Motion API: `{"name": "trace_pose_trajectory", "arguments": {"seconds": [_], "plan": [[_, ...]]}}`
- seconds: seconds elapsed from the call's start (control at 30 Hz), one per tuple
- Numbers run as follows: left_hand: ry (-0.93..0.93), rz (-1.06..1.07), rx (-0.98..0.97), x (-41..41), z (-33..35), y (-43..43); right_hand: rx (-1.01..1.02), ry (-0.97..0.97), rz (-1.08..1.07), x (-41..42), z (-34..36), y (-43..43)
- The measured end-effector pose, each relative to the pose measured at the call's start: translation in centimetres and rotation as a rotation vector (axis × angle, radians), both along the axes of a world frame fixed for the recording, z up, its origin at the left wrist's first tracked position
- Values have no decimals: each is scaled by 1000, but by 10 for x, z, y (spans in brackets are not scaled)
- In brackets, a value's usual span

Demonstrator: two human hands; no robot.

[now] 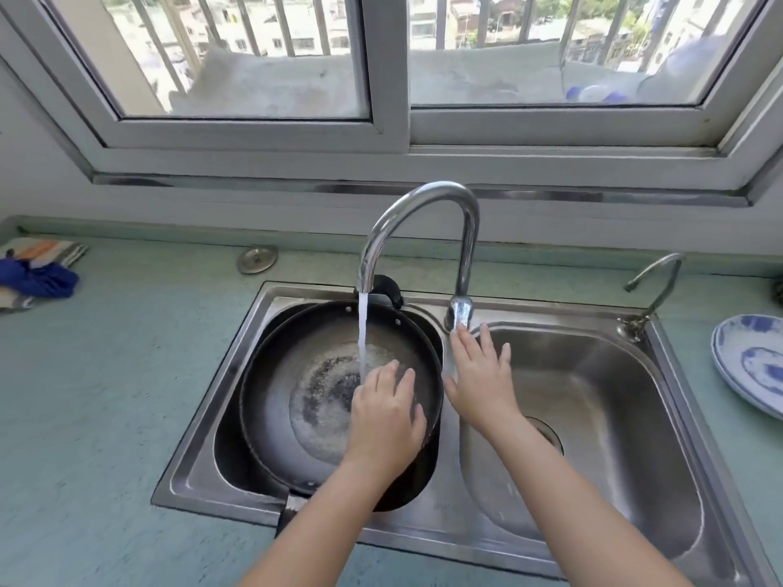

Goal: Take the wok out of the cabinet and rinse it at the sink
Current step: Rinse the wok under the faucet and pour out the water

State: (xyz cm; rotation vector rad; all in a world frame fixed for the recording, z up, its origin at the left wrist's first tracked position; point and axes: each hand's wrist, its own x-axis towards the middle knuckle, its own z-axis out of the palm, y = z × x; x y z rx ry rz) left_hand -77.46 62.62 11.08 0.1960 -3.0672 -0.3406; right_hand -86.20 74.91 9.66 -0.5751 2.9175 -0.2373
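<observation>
Water (362, 332) runs in a thin stream from the tall curved faucet (419, 209) into the wok (305, 374), which sits tilted in the left basin of the double steel sink (423, 514). The wok's dark handle (286, 519) points toward the person, over the sink's front rim. The left hand (383, 417) lies flat inside the wok on its right wall, fingers spread, grip released, just beside the stream. The right hand (481, 374) is also released, fingers extended, fingertips touching the faucet base lever (461, 313) on the divider between the basins. The right basin holds nothing but its drain (548, 434). On the green bench (106, 396), a blue-patterned plate (750, 362) rests at far right, and a blue cloth (38, 277) lies at far left
</observation>
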Motion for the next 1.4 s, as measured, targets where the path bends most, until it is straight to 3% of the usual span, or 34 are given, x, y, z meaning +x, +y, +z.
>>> {"name": "trace_pose_trajectory", "arguments": {"seconds": [0.23,0.63,1.0,1.4], "plan": [[-3,36,-10,1,-16,-4,-127,-7,-45,7,-24,-4],[-3,114,-13,42,-32,-26,-175,-96,-147,19,-28,-10],[-16,175,98,113,-46,-50,-416,-117,-227,123,-39,-29],[-255,342,576,202,-49,-78,-455,-322,-250,227,-35,-84]]}}
